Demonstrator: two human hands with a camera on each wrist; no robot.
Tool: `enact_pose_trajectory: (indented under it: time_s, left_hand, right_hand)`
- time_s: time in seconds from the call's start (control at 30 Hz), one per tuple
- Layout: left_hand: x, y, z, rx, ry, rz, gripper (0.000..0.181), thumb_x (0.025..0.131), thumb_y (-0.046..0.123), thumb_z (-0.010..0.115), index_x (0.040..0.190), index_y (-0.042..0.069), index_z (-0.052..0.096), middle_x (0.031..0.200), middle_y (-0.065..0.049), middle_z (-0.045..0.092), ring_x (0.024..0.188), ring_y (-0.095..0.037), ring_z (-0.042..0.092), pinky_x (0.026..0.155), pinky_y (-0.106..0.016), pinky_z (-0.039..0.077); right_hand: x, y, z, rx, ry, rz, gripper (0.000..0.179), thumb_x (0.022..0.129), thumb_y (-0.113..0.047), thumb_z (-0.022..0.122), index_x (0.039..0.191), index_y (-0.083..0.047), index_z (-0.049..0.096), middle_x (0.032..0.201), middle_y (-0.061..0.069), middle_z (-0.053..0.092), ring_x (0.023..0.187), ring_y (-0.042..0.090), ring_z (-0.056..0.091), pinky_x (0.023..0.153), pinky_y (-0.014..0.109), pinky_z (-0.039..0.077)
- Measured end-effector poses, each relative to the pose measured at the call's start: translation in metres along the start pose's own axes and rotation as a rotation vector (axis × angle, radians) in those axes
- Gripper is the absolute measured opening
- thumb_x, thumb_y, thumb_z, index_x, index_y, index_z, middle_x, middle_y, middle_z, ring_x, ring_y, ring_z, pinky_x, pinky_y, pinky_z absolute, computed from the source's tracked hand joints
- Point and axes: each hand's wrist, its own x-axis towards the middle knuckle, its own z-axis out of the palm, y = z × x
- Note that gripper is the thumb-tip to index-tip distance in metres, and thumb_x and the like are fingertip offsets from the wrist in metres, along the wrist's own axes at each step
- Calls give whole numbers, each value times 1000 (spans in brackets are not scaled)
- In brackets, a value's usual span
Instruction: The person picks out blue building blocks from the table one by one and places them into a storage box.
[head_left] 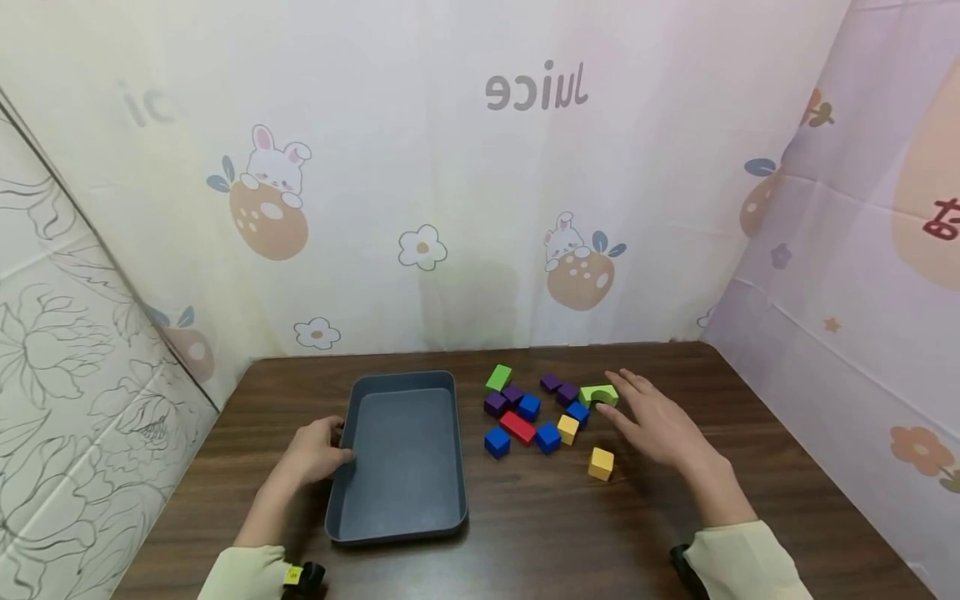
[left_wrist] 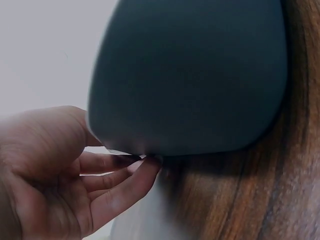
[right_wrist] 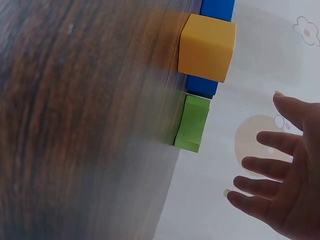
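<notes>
A dark grey rectangular tray [head_left: 408,467] lies on the table left of centre. My left hand [head_left: 311,450] grips its left side, thumb over the rim and fingers beneath the outer wall; the left wrist view shows those fingers [left_wrist: 125,192] against the tray's edge. To the right of the tray lies a loose group of blocks. My right hand [head_left: 656,421] hovers with spread fingers beside the green arch block [head_left: 598,393], holding nothing. Nearest below it sits a yellow cube [head_left: 601,463]. In the right wrist view the fingers are apart from the yellow cube [right_wrist: 207,47].
The group also has a red block [head_left: 517,427], several blue cubes [head_left: 497,442], several purple blocks [head_left: 496,404], another yellow cube [head_left: 567,429] and a green block [head_left: 498,378]. A printed curtain [head_left: 480,183] hangs behind the brown wooden table [head_left: 540,542].
</notes>
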Motion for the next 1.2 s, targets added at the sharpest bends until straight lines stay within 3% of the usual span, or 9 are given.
enact_pose_trajectory:
  time_s: [0.23,0.6,0.9,1.2]
  left_hand:
    - [-1,2,-2,11,0,0,51,88,-1,75,134,-14,57,103,-18,71,79,-24,73,59,-37,64]
    - [1,-6,-6,56,36,-6,49,87,-1,74,132,-14,59,95,-14,73,68,-20,71,57,-35,62]
    - [5,-7,-7,104,78,18,51,89,5,77,134,-14,60,102,-17,76,74,-20,72,65,-37,62]
    - [6,-8,-6,135,116,19,50,89,9,80,132,-11,63,91,-10,75,71,-20,71,66,-39,62]
  right_hand:
    - [0,-2,-1,-16,16,2,67,109,-45,56,158,-1,45,157,30,45,141,53,45,110,73,42]
    - [1,-4,-3,-33,33,-4,62,109,-43,58,153,1,52,153,30,50,139,52,49,108,72,44]
    - [0,-7,-2,-36,41,-5,55,108,-38,62,145,2,60,149,30,54,136,52,51,107,72,46]
    - [2,-17,-5,-33,72,-27,52,106,-37,65,142,0,62,145,27,58,132,49,56,104,70,49]
